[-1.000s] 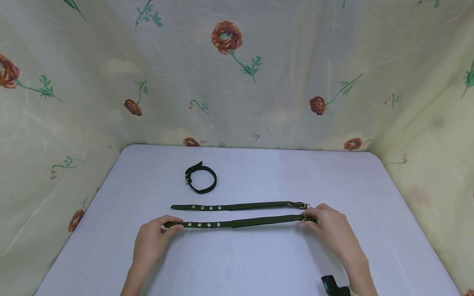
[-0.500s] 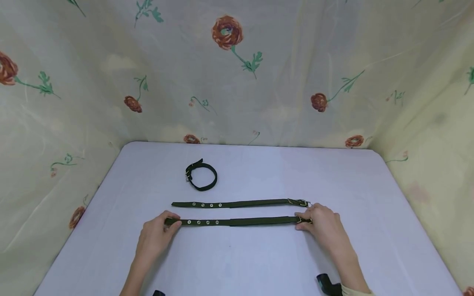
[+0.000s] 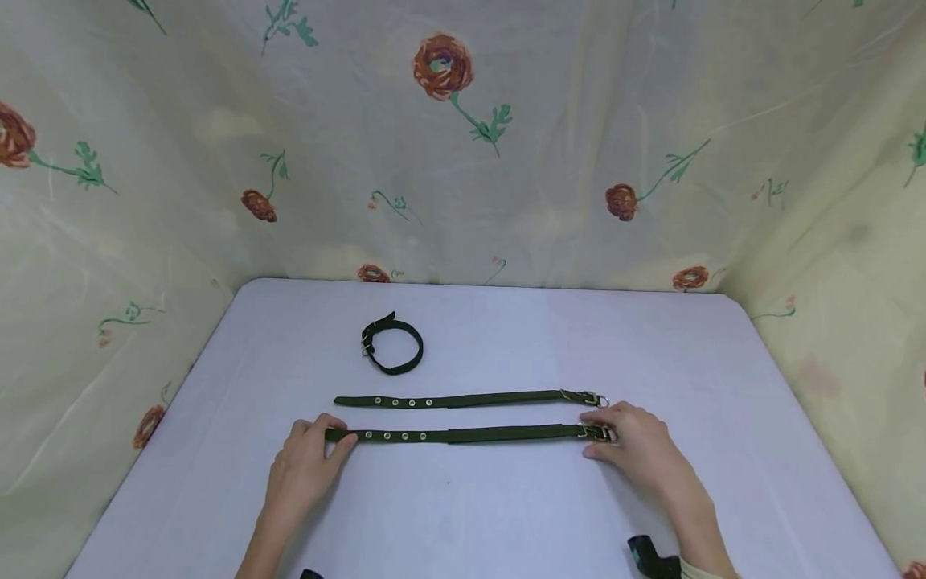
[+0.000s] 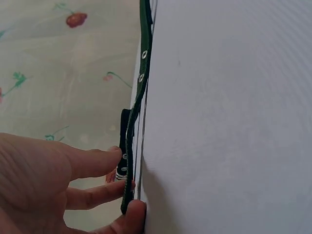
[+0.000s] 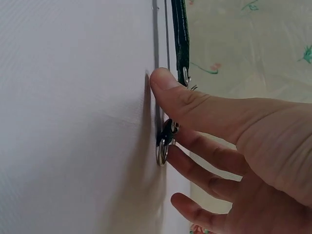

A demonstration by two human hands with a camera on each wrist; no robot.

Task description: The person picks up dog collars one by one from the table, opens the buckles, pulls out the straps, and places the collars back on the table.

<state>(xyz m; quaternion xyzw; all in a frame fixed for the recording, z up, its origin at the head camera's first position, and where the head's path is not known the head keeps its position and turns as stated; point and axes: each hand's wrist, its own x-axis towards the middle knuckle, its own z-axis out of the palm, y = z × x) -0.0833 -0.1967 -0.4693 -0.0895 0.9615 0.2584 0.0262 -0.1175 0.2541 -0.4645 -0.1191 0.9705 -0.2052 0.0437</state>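
Note:
A dark green collar (image 3: 506,434) with metal eyelets stretches straight across the table between both hands. My left hand (image 3: 304,466) pinches its plain tip, thumb on the near side and fingers on the far side. At the other end, the thumb and fingers of my right hand (image 3: 644,450) are spread around the buckle (image 3: 596,433); the metal ring (image 5: 163,152) shows beside the fingers in the right wrist view. Just beyond, a similar collar (image 3: 499,398) lies parallel, buckle also to the right. A third collar (image 3: 412,366) is fastened into a loop farther back.
All the collars are on a white-covered table (image 3: 463,515). Flower-printed curtains (image 3: 535,217) hang behind it and along both sides. Black pieces of the wrist gear (image 3: 653,556) show near the bottom edge.
The held collar has been drawn slightly nearer and straightened, level with the one behind it. My right fingers have spread, uncovering more of the buckle. The looped collar stays in place.

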